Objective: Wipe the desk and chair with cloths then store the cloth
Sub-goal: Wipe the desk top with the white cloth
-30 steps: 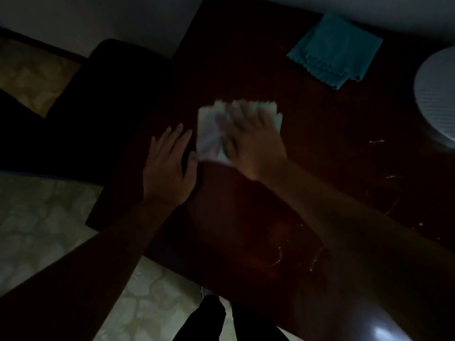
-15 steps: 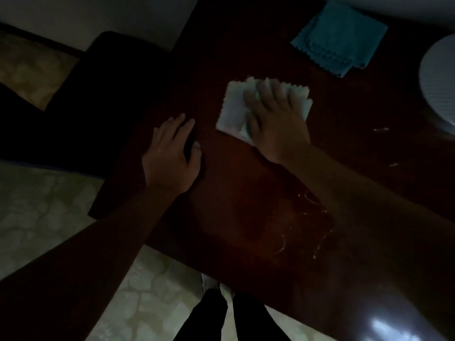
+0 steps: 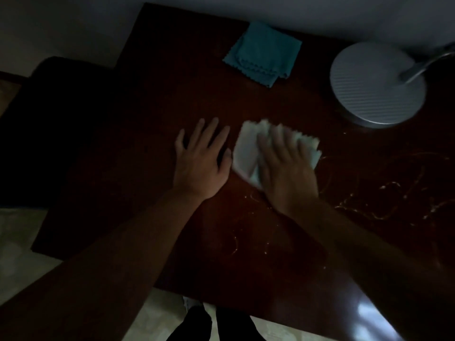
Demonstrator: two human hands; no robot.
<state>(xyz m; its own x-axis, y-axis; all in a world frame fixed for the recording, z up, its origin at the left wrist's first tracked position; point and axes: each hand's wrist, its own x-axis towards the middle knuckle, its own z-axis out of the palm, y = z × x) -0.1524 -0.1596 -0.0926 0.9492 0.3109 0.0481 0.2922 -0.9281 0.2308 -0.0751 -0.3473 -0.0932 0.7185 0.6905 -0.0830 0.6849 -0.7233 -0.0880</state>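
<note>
Near the middle of the dark wooden desk, right hand flat on the white cloth, fingers straight and spread, pressing it to the wood rather than gripping it; blurred, so mid-stroke by the look of it. At nine o'clock of that cloth, just beside it, left hand laid palm down on bare wood, fingers straight and slightly fanned, holding nothing, likely bracing.

At twelve o'clock from the hands, well apart, near the desk's far edge: teal cloth, folded, untouched by either hand. At two o'clock, round grey lamp base with its stem leading off the frame's right edge.

From three to five o'clock of the white cloth, pale curling streaks across the wood, with fainter ones at six o'clock; probably moisture or residue, too dim to say which.

At nine to ten o'clock, off the desk's left edge, dark chair, barely readable in the gloom.

Judged progress: early. Desk wiping under way, with the streaked right side and the patch round the lamp base apparently left to cover. Chair not being wiped now; whether already cleaned cannot be told. Teal cloth perhaps meant for the chair or a second pass. Storing of the cloths not yet done.
</note>
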